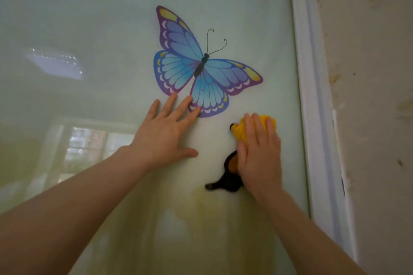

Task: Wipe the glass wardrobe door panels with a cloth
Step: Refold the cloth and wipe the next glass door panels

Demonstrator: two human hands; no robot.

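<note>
The pale green glass door panel [100, 18] fills most of the head view. A blue and purple butterfly sticker [192, 67] sits on it near the middle. My left hand [164, 134] lies flat on the glass with fingers spread, its fingertips touching the sticker's lower wing. My right hand [260, 152] presses a bunched yellow cloth [240, 130] against the glass below and right of the sticker, fingers straight over it. Most of the cloth is hidden under that hand.
A white door frame [312, 96] runs down the panel's right edge. Beyond it is a stained beige wall [368, 73]. The glass reflects a window [89, 143], a ceiling light [53, 62] and a dark shape [228, 178] below my right hand.
</note>
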